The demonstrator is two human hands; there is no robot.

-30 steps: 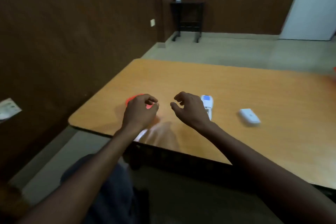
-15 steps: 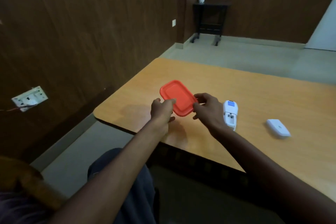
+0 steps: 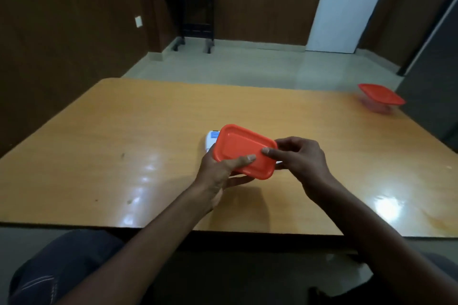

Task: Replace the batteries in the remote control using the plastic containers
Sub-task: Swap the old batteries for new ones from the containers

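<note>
Both hands hold a small plastic container with an orange-red lid (image 3: 241, 148) above the middle of the wooden table (image 3: 124, 156). My left hand (image 3: 220, 176) grips its near left side, thumb on the lid. From the right, my right hand (image 3: 300, 158) pinches the lid's edge. The white remote control (image 3: 211, 138) lies on the table just behind the container, mostly hidden by it. A second container with a red lid (image 3: 380, 96) stands at the table's far right edge.
The table's near edge runs just above my lap. A dark side table (image 3: 193, 17) with a white cup stands against the far wall. A white door (image 3: 347, 7) is at the back right.
The view has swung right, bringing the second container into sight. My hands have carried the orange-lidded container to the right, in front of the remote. The white cover piece is out of sight.
</note>
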